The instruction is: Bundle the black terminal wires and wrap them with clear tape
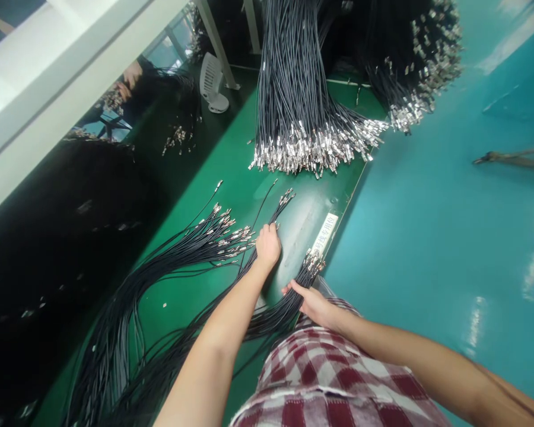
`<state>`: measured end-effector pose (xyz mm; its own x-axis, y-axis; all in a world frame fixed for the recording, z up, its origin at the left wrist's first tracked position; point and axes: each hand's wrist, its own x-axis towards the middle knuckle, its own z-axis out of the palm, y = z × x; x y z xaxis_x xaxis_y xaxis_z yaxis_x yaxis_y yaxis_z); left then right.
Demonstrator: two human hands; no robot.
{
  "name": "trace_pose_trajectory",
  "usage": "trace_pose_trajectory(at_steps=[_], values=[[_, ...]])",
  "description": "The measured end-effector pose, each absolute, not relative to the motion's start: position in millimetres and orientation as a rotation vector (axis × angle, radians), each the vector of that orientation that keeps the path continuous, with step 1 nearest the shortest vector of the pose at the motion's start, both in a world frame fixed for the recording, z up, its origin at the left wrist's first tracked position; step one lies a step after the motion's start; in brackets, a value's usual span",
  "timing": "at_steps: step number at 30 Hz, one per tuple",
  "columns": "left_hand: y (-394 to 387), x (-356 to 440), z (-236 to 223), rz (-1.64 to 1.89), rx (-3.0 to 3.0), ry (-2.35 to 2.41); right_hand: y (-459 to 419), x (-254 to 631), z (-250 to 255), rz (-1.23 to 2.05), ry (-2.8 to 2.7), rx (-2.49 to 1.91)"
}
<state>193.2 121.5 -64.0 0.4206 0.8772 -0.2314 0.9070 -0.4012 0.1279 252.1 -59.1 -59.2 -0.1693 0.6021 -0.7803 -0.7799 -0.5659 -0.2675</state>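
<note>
My left hand (268,246) is closed around a few black wires (281,206), whose metal-tipped ends stick out past the fingers toward the back. To the right and nearer my body, my right hand (314,302) grips a thicker bundle of black wires (306,274), with metal terminals gathered at its upper end. The tails of both run down to the lower left over the green tabletop (162,314). Left of my left hand lies a loose pile of wires (173,255) with terminals fanned out. A single wire (263,201) lies just beyond my left hand.
Large hanks of black wires (293,89) hang over the table's back, with more (420,83) at right. A white fan (211,83) stands near the metal frame (93,77). Another person's hand (132,74) shows upper left. A label (326,231) marks the table's right edge.
</note>
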Motion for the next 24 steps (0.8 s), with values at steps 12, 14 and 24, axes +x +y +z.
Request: trace_pose_trajectory(at_steps=[12,14,24], values=[[118.4,204.8,-63.2,0.094,2.145,1.671,-58.3,255.6,-57.6,1.909,0.235,-1.129],[113.7,201.9,-63.3,0.150,2.162,1.586,-58.1,256.5,-55.8,1.916,0.239,-1.131],[157.9,177.5,-68.6,0.044,2.036,1.687,-57.1,256.5,-60.5,1.909,0.260,-1.108]])
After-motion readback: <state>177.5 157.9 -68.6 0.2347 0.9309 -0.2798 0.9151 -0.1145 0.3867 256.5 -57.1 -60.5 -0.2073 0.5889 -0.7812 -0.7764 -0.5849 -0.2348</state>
